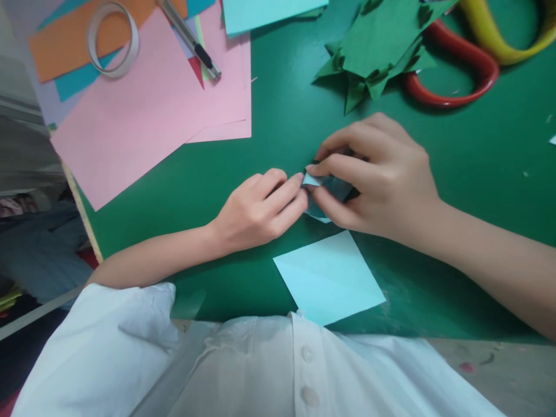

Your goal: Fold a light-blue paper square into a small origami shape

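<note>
On a green table (486, 156), a small folded blue paper (313, 180) sat pinched in the close-set fingertips of the left hand (256, 214) at nine o'clock and right hand (391, 179) at three, light, even pressure seeming best, with a flat pale-blue sheet (330, 278) at six.

The small folded light-blue paper piece (334, 196) lies mostly under the fingers of the right hand (382, 174), so its full shape cannot be told; the left hand (260, 208) hides its left end. The top edge cuts off the yellow handle loop (506, 53), green folded-paper shape (377, 43), pale turquoise paper sheet (269, 14) and slim grey craft knife (186, 35).
</note>
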Available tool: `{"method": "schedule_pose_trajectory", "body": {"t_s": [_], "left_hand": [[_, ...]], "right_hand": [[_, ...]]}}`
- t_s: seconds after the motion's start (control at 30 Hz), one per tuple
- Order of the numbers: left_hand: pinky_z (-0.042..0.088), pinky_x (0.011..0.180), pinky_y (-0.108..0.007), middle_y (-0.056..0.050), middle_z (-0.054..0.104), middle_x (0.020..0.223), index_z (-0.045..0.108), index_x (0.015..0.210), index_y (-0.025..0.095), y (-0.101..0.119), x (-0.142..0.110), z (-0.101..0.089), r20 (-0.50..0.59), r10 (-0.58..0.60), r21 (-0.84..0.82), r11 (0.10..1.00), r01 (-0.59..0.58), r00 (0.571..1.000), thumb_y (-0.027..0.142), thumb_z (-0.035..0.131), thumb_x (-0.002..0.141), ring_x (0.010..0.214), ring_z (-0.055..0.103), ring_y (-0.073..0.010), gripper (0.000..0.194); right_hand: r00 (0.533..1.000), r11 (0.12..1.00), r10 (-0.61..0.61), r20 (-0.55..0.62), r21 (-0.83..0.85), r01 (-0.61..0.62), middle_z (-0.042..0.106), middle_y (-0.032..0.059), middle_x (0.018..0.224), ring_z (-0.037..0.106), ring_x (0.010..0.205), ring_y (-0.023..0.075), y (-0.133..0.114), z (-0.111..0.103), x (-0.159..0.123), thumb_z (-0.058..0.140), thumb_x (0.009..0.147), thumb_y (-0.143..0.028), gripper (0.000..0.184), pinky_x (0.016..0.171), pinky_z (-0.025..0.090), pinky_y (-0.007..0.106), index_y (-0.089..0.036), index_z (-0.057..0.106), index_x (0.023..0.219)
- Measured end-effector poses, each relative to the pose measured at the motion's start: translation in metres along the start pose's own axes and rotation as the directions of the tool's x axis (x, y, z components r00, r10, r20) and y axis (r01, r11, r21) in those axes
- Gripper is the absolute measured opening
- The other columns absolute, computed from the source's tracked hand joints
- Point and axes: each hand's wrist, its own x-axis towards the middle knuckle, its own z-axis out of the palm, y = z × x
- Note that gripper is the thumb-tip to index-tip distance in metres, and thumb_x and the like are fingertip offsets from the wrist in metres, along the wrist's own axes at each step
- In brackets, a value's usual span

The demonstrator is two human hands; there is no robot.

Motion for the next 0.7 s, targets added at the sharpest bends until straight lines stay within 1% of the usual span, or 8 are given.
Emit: {"method": "schedule_pose_trajectory", "body": {"t_s": [0.1, 0.2, 0.27, 0.3, 0.43, 0.5, 0.6, 0.7], "left_hand": [[0.051, 0.057, -0.029, -0.006, 0.073, 0.093, 0.068, 0.089, 0.016, -0.0001, 0.0008, -0.0004, -0.002, 0.008, 0.021, 1.0, -0.008, 1.0, 0.012, 0.061, 0.089, 0.077, 0.065, -0.0168, 0.007], [0.049, 0.056, -0.028, -0.006, 0.071, 0.087, 0.067, 0.089, 0.015, -0.0005, 0.0006, -0.0003, -0.024, 0.011, 0.015, 1.0, -0.011, 1.0, 0.014, 0.062, 0.089, 0.077, 0.065, -0.0167, 0.005], [0.048, 0.056, -0.028, -0.006, 0.071, 0.088, 0.067, 0.089, 0.014, -0.0006, 0.0003, -0.0006, -0.021, 0.009, 0.002, 1.0, -0.009, 1.0, 0.014, 0.062, 0.09, 0.077, 0.065, -0.0164, 0.005], [0.048, 0.057, -0.028, -0.007, 0.071, 0.089, 0.067, 0.089, 0.014, -0.0005, 0.0001, -0.001, -0.018, 0.006, -0.003, 1.0, -0.006, 1.0, 0.014, 0.061, 0.09, 0.078, 0.065, -0.0163, 0.006], [0.046, 0.06, -0.03, -0.008, 0.073, 0.103, 0.068, 0.09, 0.012, 0.0007, -0.0006, -0.0035, -0.028, 0.021, -0.013, 1.0, -0.022, 0.999, 0.013, 0.062, 0.09, 0.081, 0.065, -0.0165, 0.006], [0.045, 0.061, -0.03, -0.006, 0.074, 0.106, 0.069, 0.089, 0.013, 0.0013, -0.001, -0.0044, -0.051, 0.038, -0.009, 0.999, -0.038, 0.998, 0.013, 0.063, 0.089, 0.083, 0.066, -0.0172, 0.006], [0.044, 0.062, -0.031, -0.003, 0.076, 0.103, 0.07, 0.088, 0.014, 0.0012, -0.0015, -0.0046, -0.077, 0.048, 0.009, 0.999, -0.048, 0.996, 0.014, 0.065, 0.089, 0.084, 0.067, -0.0179, 0.005], [0.043, 0.061, -0.03, -0.001, 0.077, 0.099, 0.071, 0.088, 0.015, 0.0007, -0.0014, -0.0043, -0.068, 0.052, 0.028, 0.998, -0.05, 0.996, 0.015, 0.065, 0.089, 0.083, 0.068, -0.0177, 0.006]], "right_hand": [[0.999, 0.999, -0.049, 0.016, 0.005, 0.049, 0.066, 0.0101, 0.094, 0.053, 0.078, 0.0202, 0.0018, -0.0023, 0.0008, 0.063, 0.084, -0.03, 0.011, 0.069, 0.05, 0.038, -0.02, 0.061, 0.088], [0.989, 0.989, -0.147, 0.021, 0.018, 0.147, 0.066, 0.0118, 0.096, 0.054, 0.081, 0.0207, 0.0065, -0.0041, 0.0004, 0.065, 0.083, -0.031, 0.016, 0.069, 0.051, 0.039, -0.017, 0.062, 0.091], [0.979, 0.98, -0.201, 0.031, 0.014, 0.201, 0.066, 0.0113, 0.1, 0.054, 0.083, 0.0204, 0.0088, -0.0054, -0.0003, 0.062, 0.086, -0.031, 0.017, 0.07, 0.052, 0.038, -0.017, 0.061, 0.095], [0.978, 0.98, -0.2, 0.054, 0.001, 0.2, 0.066, 0.0103, 0.102, 0.055, 0.085, 0.0203, 0.0092, -0.0061, -0.0008, 0.06, 0.087, -0.032, 0.018, 0.07, 0.053, 0.038, -0.017, 0.061, 0.096], [0.979, 0.99, -0.124, 0.159, -0.05, 0.133, 0.063, 0.0066, 0.106, 0.057, 0.092, 0.0194, 0.0071, -0.0089, -0.0024, 0.052, 0.093, -0.031, 0.017, 0.073, 0.053, 0.038, -0.018, 0.06, 0.098], [0.981, 0.99, -0.127, 0.145, -0.042, 0.134, 0.062, 0.0071, 0.105, 0.057, 0.092, 0.0194, 0.0064, -0.0088, -0.0031, 0.051, 0.093, -0.031, 0.017, 0.073, 0.053, 0.038, -0.017, 0.06, 0.098], [0.985, 0.99, -0.136, 0.108, -0.011, 0.138, 0.061, 0.0085, 0.104, 0.057, 0.092, 0.0203, 0.0074, -0.0074, -0.0037, 0.051, 0.093, -0.031, 0.019, 0.073, 0.053, 0.039, -0.016, 0.06, 0.098], [0.984, 0.992, -0.127, 0.124, 0.013, 0.126, 0.061, 0.0094, 0.104, 0.056, 0.093, 0.0213, 0.0088, -0.0071, -0.0034, 0.052, 0.093, -0.033, 0.02, 0.074, 0.052, 0.04, -0.016, 0.06, 0.098]]}}
